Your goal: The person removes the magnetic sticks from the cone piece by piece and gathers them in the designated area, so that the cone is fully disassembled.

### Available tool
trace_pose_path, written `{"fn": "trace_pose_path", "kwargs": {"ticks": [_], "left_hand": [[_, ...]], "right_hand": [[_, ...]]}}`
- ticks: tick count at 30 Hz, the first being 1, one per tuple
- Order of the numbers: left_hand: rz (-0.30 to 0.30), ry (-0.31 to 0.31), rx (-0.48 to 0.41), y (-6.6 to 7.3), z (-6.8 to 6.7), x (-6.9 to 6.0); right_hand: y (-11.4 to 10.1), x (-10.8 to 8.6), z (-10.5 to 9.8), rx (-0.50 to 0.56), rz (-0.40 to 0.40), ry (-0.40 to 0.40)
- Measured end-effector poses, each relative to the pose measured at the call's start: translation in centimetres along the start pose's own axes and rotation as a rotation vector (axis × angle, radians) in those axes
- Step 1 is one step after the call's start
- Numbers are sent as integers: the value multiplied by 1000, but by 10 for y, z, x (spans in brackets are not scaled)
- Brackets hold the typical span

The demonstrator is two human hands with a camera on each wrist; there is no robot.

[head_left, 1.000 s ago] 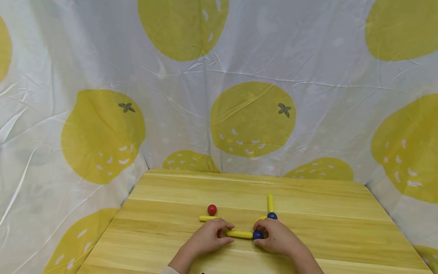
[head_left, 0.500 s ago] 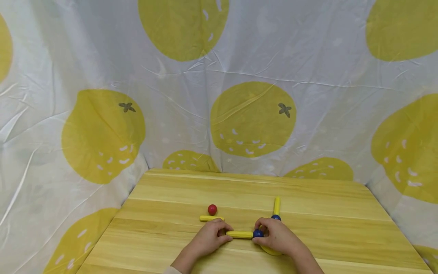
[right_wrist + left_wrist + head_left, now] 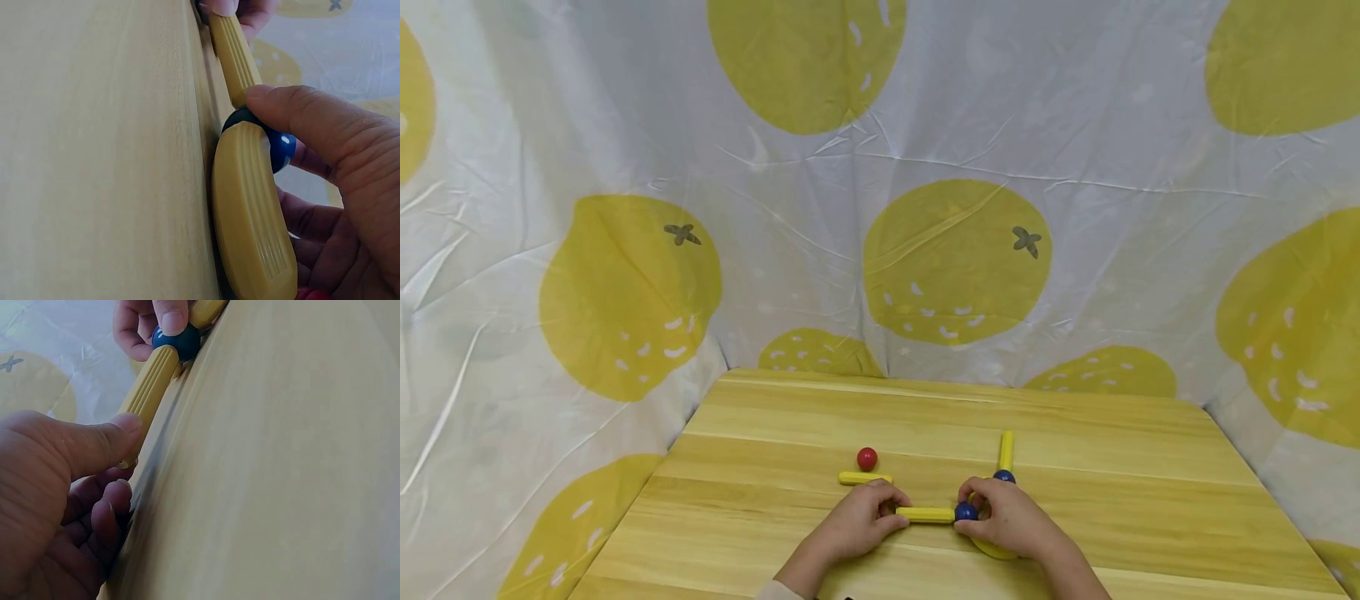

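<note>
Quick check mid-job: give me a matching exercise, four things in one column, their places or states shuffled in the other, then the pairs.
1. Red ball in the head view
2. Left hand
3. Right hand
4. Curved yellow piece

A. Pinches the near blue ball
B. On the table, just beyond the loose yellow rod
C. Partly covered by a hand in the head view
D. Pinches the held yellow rod at its end away from the near blue ball

Pairs: 1-B; 2-D; 3-A; 4-C
</note>
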State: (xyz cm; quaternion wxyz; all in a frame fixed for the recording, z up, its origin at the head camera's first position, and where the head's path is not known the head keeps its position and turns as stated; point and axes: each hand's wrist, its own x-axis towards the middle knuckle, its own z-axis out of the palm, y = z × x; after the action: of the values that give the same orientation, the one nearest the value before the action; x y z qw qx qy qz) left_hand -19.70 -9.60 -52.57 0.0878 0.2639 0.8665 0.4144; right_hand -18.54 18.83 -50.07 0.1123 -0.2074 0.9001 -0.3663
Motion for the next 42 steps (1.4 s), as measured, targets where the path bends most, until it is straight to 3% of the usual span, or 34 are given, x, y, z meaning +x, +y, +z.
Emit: {"fn": "trace_pose_path", "kwargs": {"ticks": [4, 17, 32, 42], "left_hand": [[1, -14, -13, 0, -3, -1], [-29, -32, -173, -6, -21, -6], [-120, 48, -28, -27, -69, -17], [-175, 86, 21, -32, -80, -22]], "right_hand": [[0, 0, -1, 8, 4, -3], [6, -2, -5, 44, 45, -11], [6, -1, -6, 63, 53, -12], [5, -2, -6, 69, 46, -13]]}}
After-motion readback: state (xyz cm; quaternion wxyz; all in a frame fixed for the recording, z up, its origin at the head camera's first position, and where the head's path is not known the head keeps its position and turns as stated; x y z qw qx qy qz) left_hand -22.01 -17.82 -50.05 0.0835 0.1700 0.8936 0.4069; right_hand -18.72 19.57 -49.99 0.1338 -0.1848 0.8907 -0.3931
